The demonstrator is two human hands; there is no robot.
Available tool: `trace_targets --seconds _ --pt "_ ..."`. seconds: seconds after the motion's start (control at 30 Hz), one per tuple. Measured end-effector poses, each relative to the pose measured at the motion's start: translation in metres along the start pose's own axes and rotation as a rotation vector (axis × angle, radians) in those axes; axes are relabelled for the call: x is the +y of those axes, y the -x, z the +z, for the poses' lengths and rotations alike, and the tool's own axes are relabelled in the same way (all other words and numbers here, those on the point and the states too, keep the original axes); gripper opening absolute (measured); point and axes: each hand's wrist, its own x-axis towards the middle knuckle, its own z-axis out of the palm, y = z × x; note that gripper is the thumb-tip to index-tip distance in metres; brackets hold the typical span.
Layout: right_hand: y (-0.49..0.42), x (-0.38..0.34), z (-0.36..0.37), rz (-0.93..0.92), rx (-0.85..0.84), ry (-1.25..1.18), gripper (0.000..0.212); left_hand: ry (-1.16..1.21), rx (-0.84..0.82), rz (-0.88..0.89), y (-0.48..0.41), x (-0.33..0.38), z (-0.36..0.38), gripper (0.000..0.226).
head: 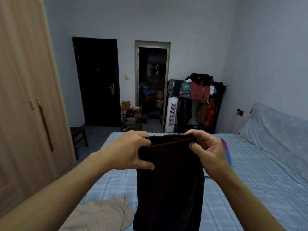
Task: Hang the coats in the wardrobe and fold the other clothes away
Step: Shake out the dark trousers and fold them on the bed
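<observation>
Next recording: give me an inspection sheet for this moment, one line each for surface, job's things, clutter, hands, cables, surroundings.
Surface: bed with a blue checked sheet, clothes lying on it.
Job's things: dark garment held up over the bed; beige garment crumpled at the bed's near left; wardrobe at left, doors closed.
Clutter: purple-blue item on the bed, right of the dark garment; loaded clothes rack in the far corner.
Hands: left hand and right hand both grip the dark garment's top edge.
Cables: nothing seen.
Surroundings: closed dark door, open doorway, white tower appliance, shoe rack, covered sofa at right.
</observation>
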Motion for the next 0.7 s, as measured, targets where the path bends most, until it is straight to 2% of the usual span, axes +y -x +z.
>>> trace_targets --seconds 0.13,0.27,0.4,0.53,0.7 --pt "-0.004 -0.009 0.000 -0.025 0.046 0.047 0.031 0.183 0.235 0.022 0.001 0.007 0.002 0.025" --pt "-0.010 -0.021 0.002 -0.064 0.079 0.092 0.029 0.296 0.426 -0.072 -0.006 0.019 -0.008 0.052" --pt "-0.014 -0.031 0.008 -0.037 0.145 0.169 0.028 0.321 0.549 -0.152 -0.017 0.027 -0.020 0.069" --pt "-0.013 -0.034 0.011 -0.054 0.133 0.441 0.049 0.349 0.642 -0.172 -0.026 0.033 -0.033 0.067" --pt "-0.024 -0.038 0.021 -0.182 0.226 0.492 0.044 0.319 0.709 -0.163 -0.024 0.036 -0.047 0.062"
